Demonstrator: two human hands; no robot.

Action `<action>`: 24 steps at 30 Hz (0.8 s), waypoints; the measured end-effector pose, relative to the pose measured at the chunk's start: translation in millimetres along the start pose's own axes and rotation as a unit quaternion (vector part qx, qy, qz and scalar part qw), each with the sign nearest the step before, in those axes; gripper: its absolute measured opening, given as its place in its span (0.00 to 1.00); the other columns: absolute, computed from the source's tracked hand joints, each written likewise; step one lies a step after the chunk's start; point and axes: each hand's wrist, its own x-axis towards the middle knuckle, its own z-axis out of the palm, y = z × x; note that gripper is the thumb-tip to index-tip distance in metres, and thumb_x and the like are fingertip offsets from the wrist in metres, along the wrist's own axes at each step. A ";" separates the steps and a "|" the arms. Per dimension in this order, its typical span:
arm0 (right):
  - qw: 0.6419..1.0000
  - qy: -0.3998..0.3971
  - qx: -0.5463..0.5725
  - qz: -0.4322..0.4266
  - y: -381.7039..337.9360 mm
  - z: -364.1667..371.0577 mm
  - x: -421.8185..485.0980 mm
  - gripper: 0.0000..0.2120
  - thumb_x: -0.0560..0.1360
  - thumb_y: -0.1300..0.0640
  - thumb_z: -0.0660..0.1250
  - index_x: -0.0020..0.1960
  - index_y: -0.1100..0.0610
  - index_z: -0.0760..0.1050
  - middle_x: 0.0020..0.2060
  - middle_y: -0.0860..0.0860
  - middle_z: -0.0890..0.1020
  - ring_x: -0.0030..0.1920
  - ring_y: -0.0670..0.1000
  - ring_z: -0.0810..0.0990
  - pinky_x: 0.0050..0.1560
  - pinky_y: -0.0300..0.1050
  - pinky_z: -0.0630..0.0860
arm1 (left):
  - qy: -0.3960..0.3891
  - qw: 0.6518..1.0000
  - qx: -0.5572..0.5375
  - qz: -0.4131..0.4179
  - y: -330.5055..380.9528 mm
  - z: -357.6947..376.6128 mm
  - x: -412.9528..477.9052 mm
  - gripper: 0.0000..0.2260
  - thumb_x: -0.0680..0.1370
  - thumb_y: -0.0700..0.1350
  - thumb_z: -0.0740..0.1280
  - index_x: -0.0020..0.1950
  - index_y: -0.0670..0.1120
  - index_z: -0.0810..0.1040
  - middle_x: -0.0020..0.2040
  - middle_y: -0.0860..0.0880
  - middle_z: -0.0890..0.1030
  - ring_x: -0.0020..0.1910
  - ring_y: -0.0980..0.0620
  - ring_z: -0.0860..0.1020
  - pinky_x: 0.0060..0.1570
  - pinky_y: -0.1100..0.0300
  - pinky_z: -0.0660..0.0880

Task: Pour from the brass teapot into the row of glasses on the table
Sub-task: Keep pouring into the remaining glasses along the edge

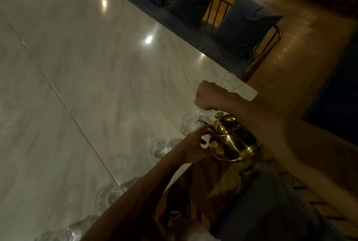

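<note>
Teapot (pixel 230 140): shiny brass, tipped a little, at the near edge of the table (pixel 96 56), lid knob on top.
Spout (pixel 202 122): points at one glass (pixel 188 124), tip just beside its rim.
Left hand (pixel 195 147): fingers bent round the front of the teapot, low by the spout, holding it.
Right hand (pixel 208 96): tight fist just above the lid; handle hidden, so cannot tell what it grips.
Glasses (pixel 159 149): clear, in a row along the near table edge, one partly hidden under the fist.
Table: pale marble, shiny.
Pillows (pixel 193 0): blue, on a bench (pixel 271 46) past the far side.
</note>
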 end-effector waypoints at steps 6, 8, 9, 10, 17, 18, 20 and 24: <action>1.000 -0.004 0.003 0.004 0.5 1.4 -1.1 0.18 0.76 0.56 0.68 0.64 0.61 0.77 0.53 0.57 0.83 0.48 0.55 0.82 0.47 0.47 0.80 | -0.002 1.000 0.004 -0.002 2.2 -0.7 -3.2 0.33 0.76 0.48 0.75 0.78 0.52 0.65 0.74 0.53 0.71 0.72 0.56 0.69 0.67 0.51 0.74; 1.000 -0.007 0.004 0.003 0.4 0.2 -2.9 0.18 0.77 0.56 0.68 0.64 0.62 0.77 0.54 0.57 0.83 0.46 0.55 0.82 0.42 0.45 0.79 | -0.003 1.000 0.006 -0.005 2.6 -1.5 -4.1 0.32 0.76 0.48 0.75 0.77 0.52 0.65 0.74 0.53 0.71 0.72 0.56 0.70 0.66 0.51 0.75; 1.000 -0.007 0.005 0.003 0.7 -0.2 -3.5 0.18 0.77 0.56 0.68 0.64 0.62 0.77 0.54 0.58 0.83 0.44 0.55 0.81 0.38 0.44 0.77 | -0.002 1.000 0.006 -0.007 2.5 -1.9 -4.2 0.32 0.76 0.48 0.75 0.77 0.52 0.65 0.73 0.53 0.71 0.72 0.57 0.70 0.66 0.52 0.75; 1.000 -0.006 0.007 0.004 1.4 -0.3 -3.7 0.18 0.77 0.56 0.68 0.64 0.62 0.76 0.54 0.58 0.83 0.42 0.54 0.80 0.35 0.43 0.74 | -0.003 1.000 0.007 -0.008 3.4 -2.2 -4.6 0.33 0.76 0.48 0.75 0.77 0.52 0.65 0.73 0.53 0.71 0.72 0.57 0.70 0.66 0.52 0.74; 0.999 0.014 0.031 0.011 13.5 2.2 -8.0 0.10 0.76 0.58 0.68 0.54 0.62 0.79 0.44 0.56 0.83 0.32 0.51 0.76 0.29 0.40 0.70 | -0.017 0.999 0.029 -0.029 10.2 -1.3 -3.5 0.34 0.75 0.46 0.76 0.78 0.50 0.65 0.73 0.51 0.72 0.72 0.53 0.70 0.66 0.52 0.74; 0.999 0.019 0.042 0.011 16.8 2.7 -9.7 0.10 0.75 0.59 0.68 0.53 0.64 0.80 0.44 0.56 0.84 0.33 0.52 0.79 0.31 0.42 0.74 | -0.020 0.998 0.038 -0.036 10.6 -0.8 -3.6 0.34 0.74 0.46 0.76 0.78 0.50 0.65 0.73 0.51 0.72 0.72 0.53 0.70 0.66 0.51 0.75; 0.997 0.033 0.074 0.003 24.9 3.0 -14.3 0.13 0.76 0.59 0.68 0.56 0.66 0.82 0.52 0.58 0.86 0.44 0.56 0.85 0.44 0.50 0.84 | -0.024 0.997 0.065 -0.043 10.5 0.5 -3.3 0.35 0.74 0.46 0.76 0.78 0.50 0.65 0.72 0.50 0.73 0.71 0.52 0.71 0.65 0.50 0.75; 0.988 0.065 0.140 -0.021 44.4 -0.4 -27.5 0.13 0.78 0.57 0.69 0.60 0.62 0.83 0.63 0.55 0.83 0.63 0.54 0.81 0.58 0.42 0.75 | -0.020 0.988 0.149 -0.026 14.8 4.0 0.3 0.36 0.74 0.51 0.75 0.78 0.49 0.63 0.71 0.48 0.75 0.67 0.46 0.76 0.64 0.47 0.76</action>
